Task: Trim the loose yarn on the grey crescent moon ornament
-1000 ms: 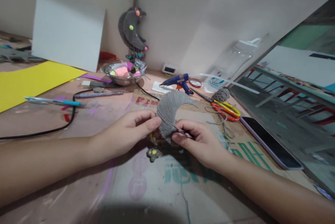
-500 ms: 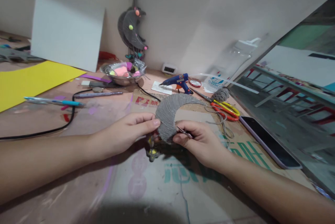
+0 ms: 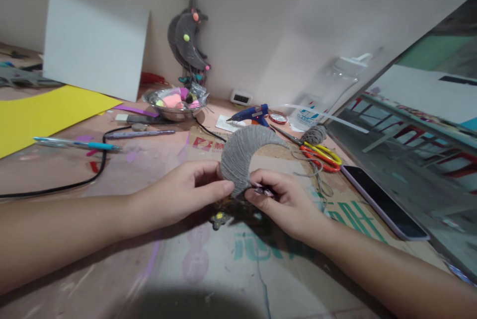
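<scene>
A crescent moon wrapped in grey yarn (image 3: pixel 238 160) is held above the cardboard between both hands. My left hand (image 3: pixel 197 187) grips its left edge, thumb on the front face and fingers behind. My right hand (image 3: pixel 279 197) pinches the crescent's lower inner edge, with a small pinkish piece showing between thumb and fingers; I cannot make out what that piece is. Below the crescent hangs a small dark ornament with a yellow centre (image 3: pixel 219 218), partly hidden. The lower tip of the crescent is hidden by my hands.
Behind lie a blue glue gun (image 3: pixel 249 114), scissors (image 3: pixel 322 156), a grey yarn ball (image 3: pixel 313 135) and a metal bowl (image 3: pixel 175 110) of craft bits. A phone (image 3: pixel 385 202) rests at right, a pen (image 3: pixel 76 144) at left. A finished-looking moon ornament (image 3: pixel 190 40) stands against the wall.
The crescent has shifted slightly up and tilted, its upper tip moving left. My left thumb has slid lower and to the right on its face. The right hand stays nearly in place.
</scene>
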The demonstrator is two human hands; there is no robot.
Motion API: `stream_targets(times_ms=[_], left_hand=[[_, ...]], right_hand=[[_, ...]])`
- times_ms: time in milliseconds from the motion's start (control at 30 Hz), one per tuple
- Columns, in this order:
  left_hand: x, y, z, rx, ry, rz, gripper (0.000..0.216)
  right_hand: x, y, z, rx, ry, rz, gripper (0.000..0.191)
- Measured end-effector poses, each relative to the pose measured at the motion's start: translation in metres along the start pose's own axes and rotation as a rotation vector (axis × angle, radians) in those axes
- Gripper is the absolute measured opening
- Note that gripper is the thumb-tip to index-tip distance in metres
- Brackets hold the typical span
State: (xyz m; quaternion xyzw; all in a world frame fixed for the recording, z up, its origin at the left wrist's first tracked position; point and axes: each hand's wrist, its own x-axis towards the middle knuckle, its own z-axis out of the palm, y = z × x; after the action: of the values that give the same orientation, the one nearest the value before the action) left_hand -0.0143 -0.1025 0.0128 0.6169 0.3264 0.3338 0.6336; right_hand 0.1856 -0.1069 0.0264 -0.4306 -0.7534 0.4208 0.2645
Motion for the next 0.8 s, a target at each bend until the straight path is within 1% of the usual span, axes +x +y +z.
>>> stream_targets(times_ms=[100, 233, 300, 400, 467, 567, 633, 700, 767, 800], left_hand=[[-0.0004, 0.0003, -0.0008, 0.051, -0.006, -0.042, 0.014], [-0.0004, -0.0007, -0.001, 0.082, -0.019, -0.102, 0.02], [-0.0001, -0.0009, -0.0007, 0.094, -0.023, -0.08, 0.019], [-0.0001, -0.0014, -0.0005, 0.1, -0.034, -0.007, 0.016], [-0.0009, -0.0024, -0.0003, 0.033, -0.024, 0.008, 0.016], [-0.0016, -0.0039, -0.0001, -0.117, 0.033, -0.014, 0.015], [-0.0007, -0.0041, -0.0001, -0.151, 0.062, -0.025, 0.019], [0.001, -0.0036, -0.0004, -0.118, 0.085, -0.01, 0.02], [0.0029, -0.0028, -0.0011, -0.056, 0.117, 0.023, 0.021], [0.0035, -0.0024, -0.0014, -0.023, 0.132, 0.042, 0.021]], right_hand=[[0.0001, 0.0002, -0.0002, 0.007, -0.003, 0.019, 0.016], [0.0004, 0.0006, -0.0006, 0.015, -0.015, 0.016, 0.016], [0.0003, 0.001, -0.0009, 0.007, -0.016, 0.01, 0.018], [0.0, 0.0014, -0.0017, -0.005, -0.013, -0.015, 0.02], [0.0, 0.0015, -0.002, -0.012, -0.016, -0.032, 0.022], [0.0004, 0.0024, -0.0014, -0.028, -0.025, -0.025, 0.022], [0.0006, 0.0038, -0.0006, -0.052, -0.027, -0.013, 0.023], [0.0003, 0.0053, -0.0011, -0.09, 0.019, -0.047, 0.02], [-0.0008, 0.0062, -0.004, -0.172, 0.126, -0.16, 0.017], [-0.0015, 0.0062, -0.0064, -0.239, 0.182, -0.237, 0.022]])
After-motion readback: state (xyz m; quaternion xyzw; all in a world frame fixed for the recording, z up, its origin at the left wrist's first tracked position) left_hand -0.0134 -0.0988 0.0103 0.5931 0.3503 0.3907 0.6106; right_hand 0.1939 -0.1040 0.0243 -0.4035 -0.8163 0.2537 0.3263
